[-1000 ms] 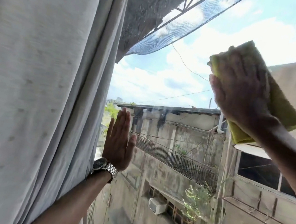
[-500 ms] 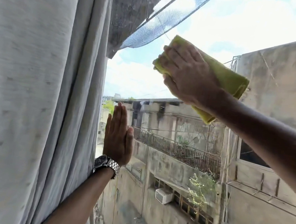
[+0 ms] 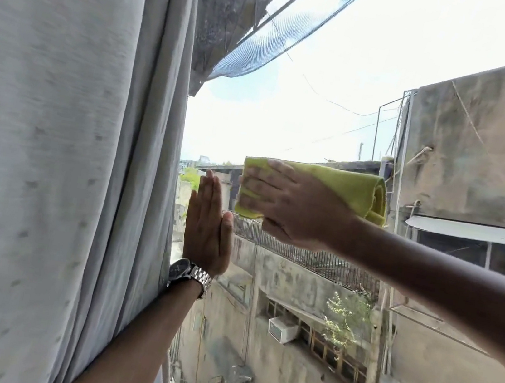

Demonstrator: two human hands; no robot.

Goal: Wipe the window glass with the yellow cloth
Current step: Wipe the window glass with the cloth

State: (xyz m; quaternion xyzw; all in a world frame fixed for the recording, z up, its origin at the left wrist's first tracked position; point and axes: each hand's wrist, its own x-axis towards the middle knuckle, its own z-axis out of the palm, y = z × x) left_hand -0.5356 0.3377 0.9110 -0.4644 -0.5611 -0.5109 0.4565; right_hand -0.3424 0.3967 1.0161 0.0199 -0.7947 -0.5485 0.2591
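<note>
One folded yellow microfibre cloth [image 3: 343, 188] lies flat against the clear window glass [image 3: 287, 124] at mid-height, its right end doubled into a soft roll. The right hand [image 3: 288, 206] covers its left half, fingers spread and palm pressing it to the pane, so the wiping step appears under way. The next stroke likely calls for steady pressure and a sweep across unwiped glass. The left hand [image 3: 207, 230], open-palmed with fingers together, rests on the pane beside the grey curtain [image 3: 64, 147], a metal wristwatch [image 3: 189, 275] below it.
</note>
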